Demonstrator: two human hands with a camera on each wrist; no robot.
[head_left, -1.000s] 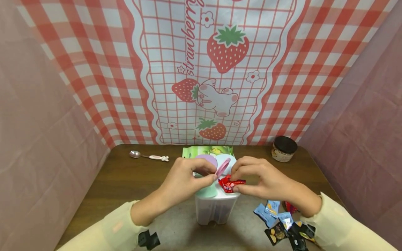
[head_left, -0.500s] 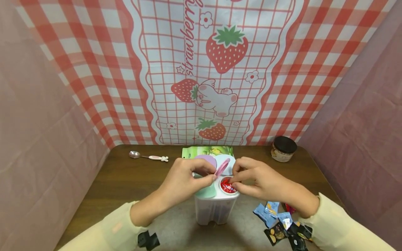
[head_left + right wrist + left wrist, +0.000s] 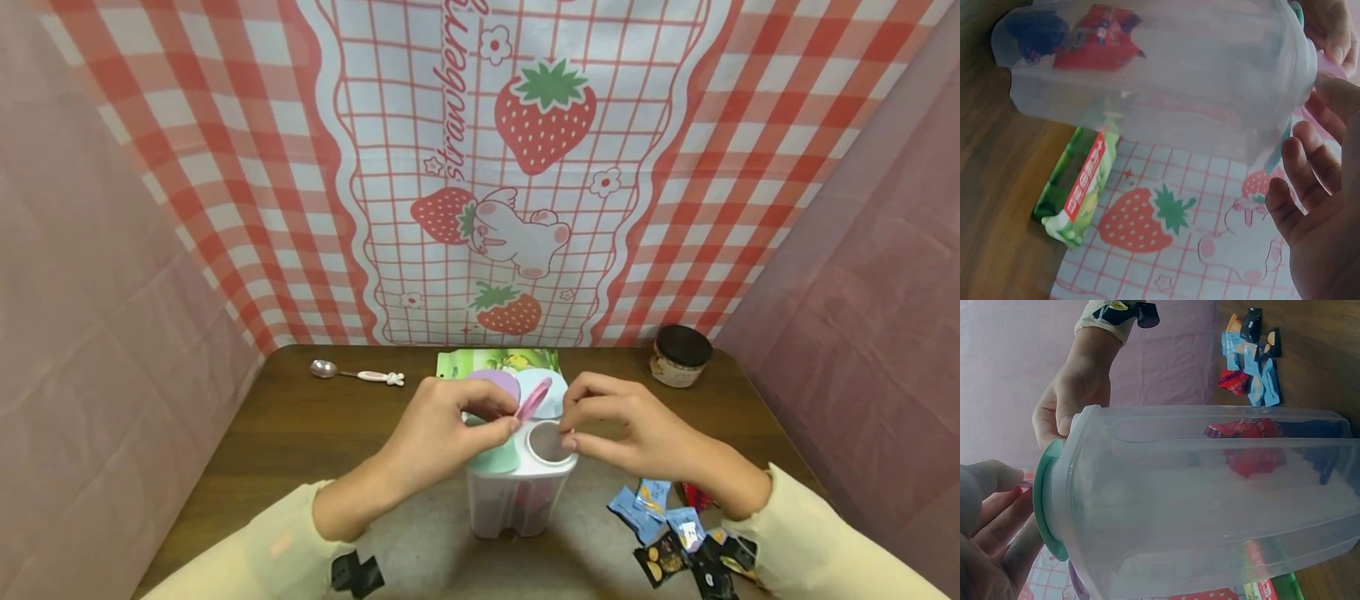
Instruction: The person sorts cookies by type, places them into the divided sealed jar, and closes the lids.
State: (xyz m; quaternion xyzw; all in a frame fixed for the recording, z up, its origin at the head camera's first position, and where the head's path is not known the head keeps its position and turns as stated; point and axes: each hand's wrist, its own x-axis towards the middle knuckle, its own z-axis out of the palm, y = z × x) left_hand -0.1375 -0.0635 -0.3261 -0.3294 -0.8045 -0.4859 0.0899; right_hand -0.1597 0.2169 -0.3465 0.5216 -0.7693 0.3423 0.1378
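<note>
A tall translucent container (image 3: pixel 517 504) with a white top stands at the middle of the table. Its flip lids are green (image 3: pixel 497 457), purple (image 3: pixel 497 383), pale blue (image 3: pixel 552 407) and pink. My left hand (image 3: pixel 446 425) pinches the raised pink lid (image 3: pixel 536 398) between thumb and fingers. Beside the uncovered round opening (image 3: pixel 546 442) is my right hand (image 3: pixel 633 421), fingertips at its rim, loosely bent and holding nothing. Through the wall in the left wrist view, a red wrapped candy (image 3: pixel 1252 456) and a dark blue one (image 3: pixel 1319 432) show low inside.
Blue, black and red wrapped candies (image 3: pixel 663 537) lie at the right, near my right sleeve. A black-lidded jar (image 3: pixel 678 358) stands at the back right, a spoon (image 3: pixel 378 377) lies back left, and a green packet (image 3: pixel 497 360) lies behind the container.
The red wrapped candy has gone from my right fingers down through the opening into the container. My left hand keeps the pink lid raised in the same place.
</note>
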